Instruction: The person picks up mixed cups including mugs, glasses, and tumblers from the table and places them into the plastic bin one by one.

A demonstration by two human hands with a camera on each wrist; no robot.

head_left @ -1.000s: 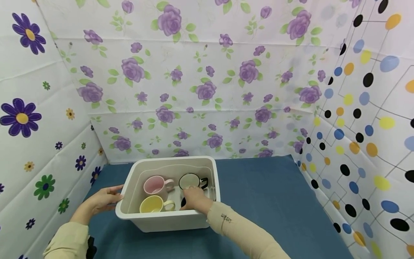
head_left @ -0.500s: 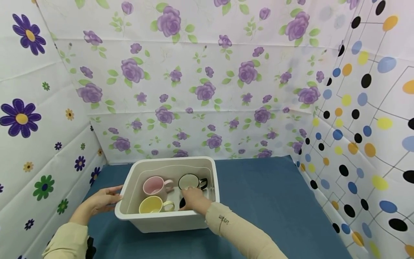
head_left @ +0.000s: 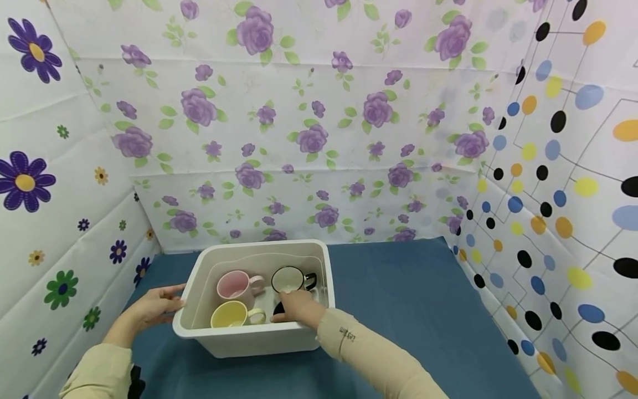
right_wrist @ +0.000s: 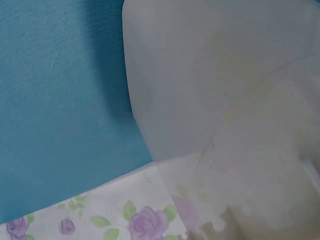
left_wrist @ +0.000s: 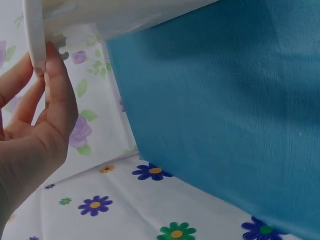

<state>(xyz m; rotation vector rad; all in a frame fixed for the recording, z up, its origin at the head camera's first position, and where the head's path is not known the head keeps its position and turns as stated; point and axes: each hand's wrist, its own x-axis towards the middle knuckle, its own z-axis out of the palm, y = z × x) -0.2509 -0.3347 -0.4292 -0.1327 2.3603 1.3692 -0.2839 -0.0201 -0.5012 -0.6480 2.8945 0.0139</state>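
Observation:
A white plastic tub (head_left: pixel 259 338) stands on the blue tabletop. My left hand (head_left: pixel 151 308) pinches its left rim; in the left wrist view the fingers (left_wrist: pixel 61 95) lie against that rim. Inside the tub, a pink mug (head_left: pixel 234 285) is at the back left and a yellow mug (head_left: pixel 230 314) at the front left. A white mug (head_left: pixel 287 279) with a black rim and handle stands at the back right. My right hand (head_left: pixel 299 308) reaches into the front right, its fingers and thumb around a black object (head_left: pixel 279 309), mostly hidden beneath the hand.
Floral sheeting (head_left: pixel 309 138) forms the back wall. Purple-daisy sheeting (head_left: pixel 65 221) is at the left and dotted sheeting (head_left: pixel 548 221) at the right. The blue tabletop (head_left: pixel 399 299) extends right of the tub. The right wrist view shows mostly the tub's pale outer wall (right_wrist: pixel 170 85).
The head view has shifted slightly, so the scene sits a little further left. Both hands keep their places at the tub, and the mugs stay where they were.

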